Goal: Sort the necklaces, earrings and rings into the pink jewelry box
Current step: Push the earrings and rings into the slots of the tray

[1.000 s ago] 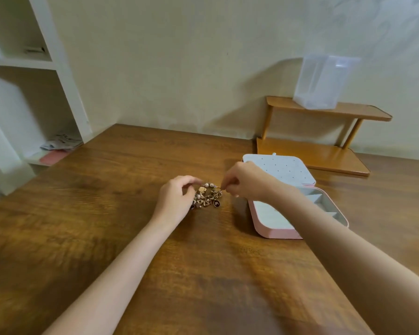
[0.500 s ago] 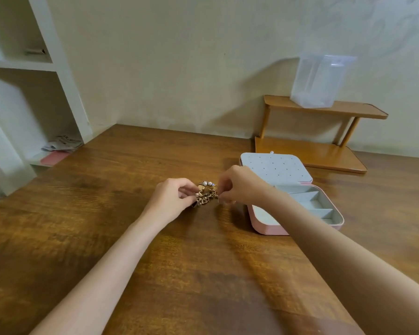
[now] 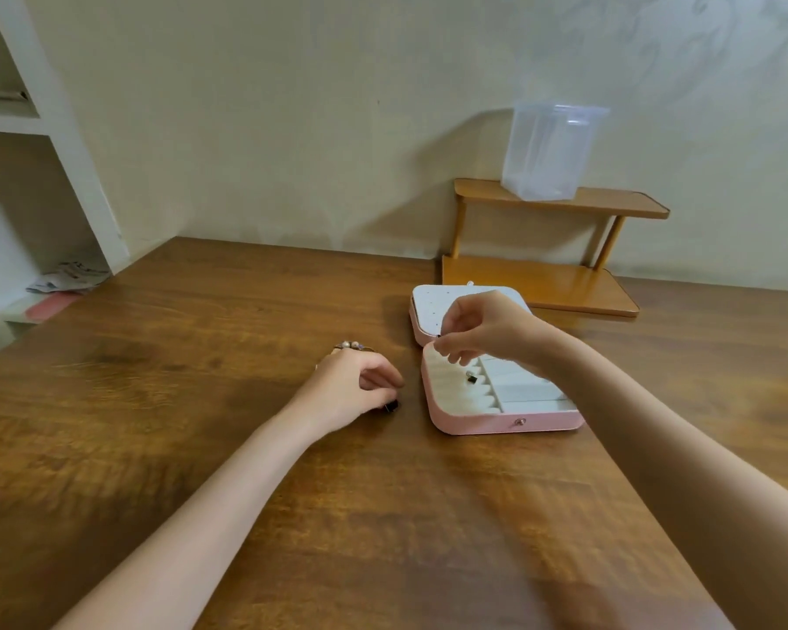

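Head view: seat each ring upright in the padded rolls of the pink jewelry box (image 3: 501, 420), where one ring (image 3: 470, 378) already sits. Your right hand (image 3: 478, 329) hovers above, fingertips pinched; on what, I cannot tell. Your left hand (image 3: 351, 393) rests on the table (image 3: 201, 402), pinching a dark piece (image 3: 391, 406) beside the jewelry pile (image 3: 351, 346).

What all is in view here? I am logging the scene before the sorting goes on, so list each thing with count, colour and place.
jewelry box: 1, pink, open, table right of centre
ring: 1, silvery with dark stone, in the box's ring rolls
jewelry pile: 1, gold with pearls, behind left hand
table: 1, brown wood
small shelf: 1, orange wood, by wall
clear container: 1, on small shelf
white shelving: 1, far left, papers inside
left hand: pinches a small dark piece
right hand: fingers curled above box
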A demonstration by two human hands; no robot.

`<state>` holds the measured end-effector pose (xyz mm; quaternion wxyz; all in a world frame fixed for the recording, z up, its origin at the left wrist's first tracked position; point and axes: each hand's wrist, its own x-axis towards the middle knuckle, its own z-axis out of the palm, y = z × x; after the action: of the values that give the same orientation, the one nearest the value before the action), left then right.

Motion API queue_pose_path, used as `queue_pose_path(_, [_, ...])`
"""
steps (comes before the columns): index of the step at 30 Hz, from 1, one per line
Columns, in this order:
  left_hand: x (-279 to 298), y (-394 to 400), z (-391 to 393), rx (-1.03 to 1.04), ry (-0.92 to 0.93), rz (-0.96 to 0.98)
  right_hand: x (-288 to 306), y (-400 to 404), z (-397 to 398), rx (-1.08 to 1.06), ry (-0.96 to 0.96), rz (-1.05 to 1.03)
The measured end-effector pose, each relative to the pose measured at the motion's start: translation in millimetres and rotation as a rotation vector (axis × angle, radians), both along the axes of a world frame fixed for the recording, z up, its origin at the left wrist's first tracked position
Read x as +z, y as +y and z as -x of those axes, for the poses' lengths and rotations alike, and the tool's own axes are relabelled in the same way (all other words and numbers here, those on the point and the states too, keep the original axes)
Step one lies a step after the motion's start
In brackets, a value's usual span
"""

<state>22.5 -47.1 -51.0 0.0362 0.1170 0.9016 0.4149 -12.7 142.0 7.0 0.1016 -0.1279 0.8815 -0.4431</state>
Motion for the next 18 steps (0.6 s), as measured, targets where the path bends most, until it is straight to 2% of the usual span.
queue_pose_path(5, [3,9,9,-0.01,0.024,0.068,-4,12,2,0.078,0.036,-0.204])
queue_pose_path(9, [8,18,15,0.065,0.133,-0.019,-10,9,2,0.102,0.153,-0.306])
queue_pose_path(12, [6,33,19,0.107,0.187,-0.113,-12,7,-1,0.111,0.187,-0.332])
queue_pose_path(18, [-13,38,27,0.094,0.2,-0.119,-16,6,-1,0.117,0.23,-0.3])
